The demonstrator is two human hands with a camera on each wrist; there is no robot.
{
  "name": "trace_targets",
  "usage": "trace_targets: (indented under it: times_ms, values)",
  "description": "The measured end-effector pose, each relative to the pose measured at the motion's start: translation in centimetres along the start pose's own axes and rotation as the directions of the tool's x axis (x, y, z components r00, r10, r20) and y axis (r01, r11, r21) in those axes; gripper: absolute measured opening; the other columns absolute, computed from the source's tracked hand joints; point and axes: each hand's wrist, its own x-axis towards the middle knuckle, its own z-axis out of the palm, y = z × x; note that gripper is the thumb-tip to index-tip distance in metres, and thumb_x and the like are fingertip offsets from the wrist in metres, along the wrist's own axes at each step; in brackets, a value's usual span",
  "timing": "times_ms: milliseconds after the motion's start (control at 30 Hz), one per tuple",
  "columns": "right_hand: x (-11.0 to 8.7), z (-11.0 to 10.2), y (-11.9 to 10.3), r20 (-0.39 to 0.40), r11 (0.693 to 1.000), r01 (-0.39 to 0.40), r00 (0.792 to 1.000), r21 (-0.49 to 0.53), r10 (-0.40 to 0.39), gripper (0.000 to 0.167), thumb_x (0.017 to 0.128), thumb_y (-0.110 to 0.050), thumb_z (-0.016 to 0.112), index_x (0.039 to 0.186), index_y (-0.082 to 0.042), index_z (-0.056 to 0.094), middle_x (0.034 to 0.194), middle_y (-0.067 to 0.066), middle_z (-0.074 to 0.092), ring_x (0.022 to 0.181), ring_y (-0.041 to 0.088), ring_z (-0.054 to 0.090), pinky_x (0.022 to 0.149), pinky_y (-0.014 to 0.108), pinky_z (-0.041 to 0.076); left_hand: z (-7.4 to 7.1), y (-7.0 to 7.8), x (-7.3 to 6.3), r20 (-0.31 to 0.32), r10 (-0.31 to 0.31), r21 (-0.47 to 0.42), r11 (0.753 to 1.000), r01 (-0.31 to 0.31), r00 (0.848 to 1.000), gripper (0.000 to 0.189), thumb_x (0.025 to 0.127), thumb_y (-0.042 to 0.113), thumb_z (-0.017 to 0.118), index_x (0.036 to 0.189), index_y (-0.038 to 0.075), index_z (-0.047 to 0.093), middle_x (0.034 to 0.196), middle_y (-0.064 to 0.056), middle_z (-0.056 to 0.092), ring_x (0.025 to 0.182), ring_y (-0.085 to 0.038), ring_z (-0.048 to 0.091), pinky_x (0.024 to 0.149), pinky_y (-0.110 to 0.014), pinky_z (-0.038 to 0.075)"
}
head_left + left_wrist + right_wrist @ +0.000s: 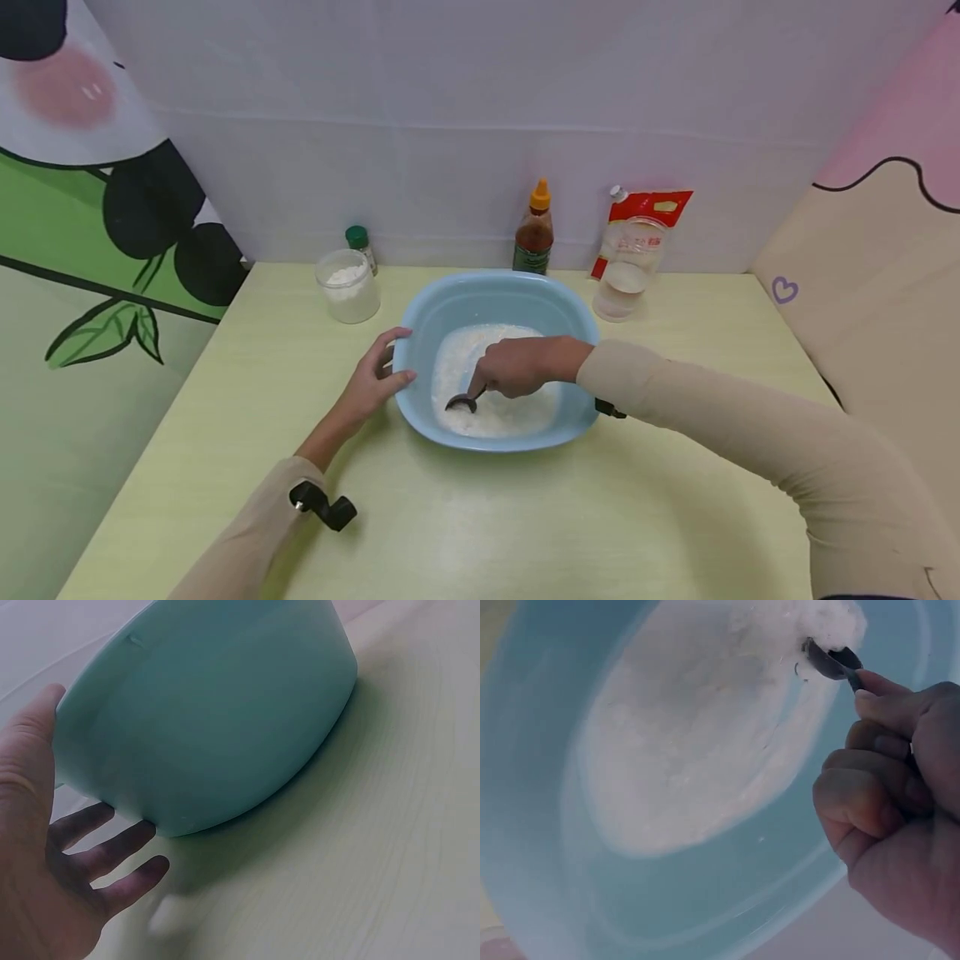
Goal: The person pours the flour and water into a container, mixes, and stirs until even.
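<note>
A light blue basin [427,304] stands on the table with white powder [517,421] spread over its bottom. My right hand [517,367] reaches in from the right and grips a dark spoon [832,664] by its handle, the other fingers curled into the palm. The spoon's bowl dips into the powder near the left side of the basin. At the basin's left side, my left hand [375,375] touches the rim with its thumb. Its spread, fairly straight fingers [120,851] lie along the outer wall in the left wrist view.
A glass jar of white powder [348,287] and a green-capped shaker [360,242] stand at the back left. Behind the basin is a sauce bottle [534,233] with an orange cap. A clear cup [621,287] and a red-and-clear pouch [652,204] stand at back right against the wall.
</note>
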Motion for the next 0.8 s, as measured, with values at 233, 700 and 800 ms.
trace_targets:
  times_ms: [233, 700, 800]
  values:
    - [1.2, -0.7, -0.3, -0.057, 0.986, -0.026, 0.998, -0.166, 0.017, 0.046, 0.099, 0.002, 0.050, 0.136, -0.022, 0.063, 0.134, -0.005, 0.066, 0.117, 0.022, 0.064, 0.093, 0.031, 0.054, -0.1, 0.0, -0.1, -0.007, 0.001, 0.020, 1.000, -0.001, 1.000, 0.063, 0.092, 0.002, 0.058, 0.148, 0.007, 0.030, 0.143, -0.038, 0.042, 0.120, -0.050, 0.054, 0.078, -0.028, 0.059]
    - [0.9, -2.7, 4.5, -0.163, 0.920, -0.272, 0.959, -0.281, 0.233, 0.027, 0.100, -0.006, 0.055, 0.120, -0.014, 0.071, 0.105, 0.006, 0.072, 0.088, 0.022, 0.059, 0.080, 0.034, 0.053, 0.0, 0.1, 0.0, 0.007, -0.002, -0.010, 1.000, 0.002, 1.000, 0.064, 0.090, 0.002, 0.058, 0.148, 0.009, 0.032, 0.140, -0.038, 0.043, 0.119, -0.056, 0.054, 0.076, -0.032, 0.061]
    - [0.4, -2.7, 5.0, -0.175, 0.906, -0.291, 0.953, -0.308, 0.247, 0.021, 0.098, -0.007, 0.059, 0.113, -0.011, 0.072, 0.097, 0.007, 0.071, 0.082, 0.022, 0.057, 0.076, 0.034, 0.053, -0.1, 0.1, -0.1, 0.006, 0.001, -0.005, 1.000, -0.001, 1.000, 0.063, 0.091, 0.002, 0.058, 0.148, 0.009, 0.032, 0.140, -0.038, 0.044, 0.119, -0.056, 0.054, 0.076, -0.032, 0.061]
